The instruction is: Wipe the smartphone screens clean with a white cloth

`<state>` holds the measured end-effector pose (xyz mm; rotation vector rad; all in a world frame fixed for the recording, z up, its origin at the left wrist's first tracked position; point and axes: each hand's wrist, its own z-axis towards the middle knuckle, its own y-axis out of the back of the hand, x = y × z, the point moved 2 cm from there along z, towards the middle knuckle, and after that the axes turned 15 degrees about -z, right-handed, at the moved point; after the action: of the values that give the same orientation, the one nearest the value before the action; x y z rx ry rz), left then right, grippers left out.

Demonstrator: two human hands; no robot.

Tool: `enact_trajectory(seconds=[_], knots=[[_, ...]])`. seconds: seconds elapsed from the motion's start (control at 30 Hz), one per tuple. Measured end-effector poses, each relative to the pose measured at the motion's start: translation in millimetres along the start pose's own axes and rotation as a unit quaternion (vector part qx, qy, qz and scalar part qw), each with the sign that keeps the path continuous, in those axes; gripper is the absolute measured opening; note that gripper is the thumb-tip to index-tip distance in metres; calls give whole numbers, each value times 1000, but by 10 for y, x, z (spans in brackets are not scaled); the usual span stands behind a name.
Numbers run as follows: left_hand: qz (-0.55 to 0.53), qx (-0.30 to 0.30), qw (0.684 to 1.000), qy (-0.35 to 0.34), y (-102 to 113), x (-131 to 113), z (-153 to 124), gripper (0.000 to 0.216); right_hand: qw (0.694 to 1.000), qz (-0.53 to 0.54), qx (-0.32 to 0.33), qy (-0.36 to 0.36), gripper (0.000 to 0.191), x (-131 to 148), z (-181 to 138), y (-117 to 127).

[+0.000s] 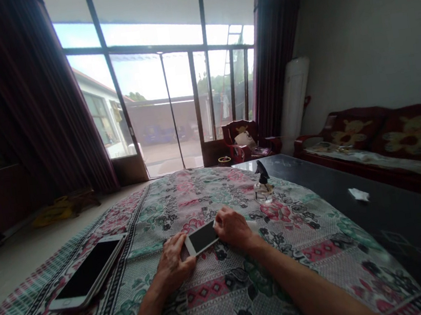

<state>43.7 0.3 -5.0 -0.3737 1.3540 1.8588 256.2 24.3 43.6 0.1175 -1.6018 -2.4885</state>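
A white smartphone (202,237) with a dark screen lies face up on the flowered tablecloth (213,294). My left hand (174,259) grips its left end, thumb along the near edge and fingers at the far edge. Over its right end is my right hand (232,227), fingers curled in and pressed against the screen. A bit of white shows at those fingertips; I cannot make out what it is. Something pale (252,226) lies just past the right wrist. Further left rests a stack of larger white phones (88,274), the top one dark-screened.
A clear spray bottle (263,187) with a black trigger head stands beyond my right hand. To the right, a dark glossy table (324,184) bears a crumpled white tissue (358,194). A red sofa (416,128), a wooden chair (245,140) and glass doors (162,117) lie beyond.
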Motion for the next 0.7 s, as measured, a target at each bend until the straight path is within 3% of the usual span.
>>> enact_trajectory(seconds=[0.17,0.43,0.7], knots=[[1,23,1000,1,5,-13,-5,59,1000,-14,-15,6,16,24,-16,51],[-15,29,999,16,50,-105,12,57,996,-8,-17,87,21,190,-46,14],[-9,41,999,25,62,-127,18,56,980,67,-31,184,16,502,-104,-67]])
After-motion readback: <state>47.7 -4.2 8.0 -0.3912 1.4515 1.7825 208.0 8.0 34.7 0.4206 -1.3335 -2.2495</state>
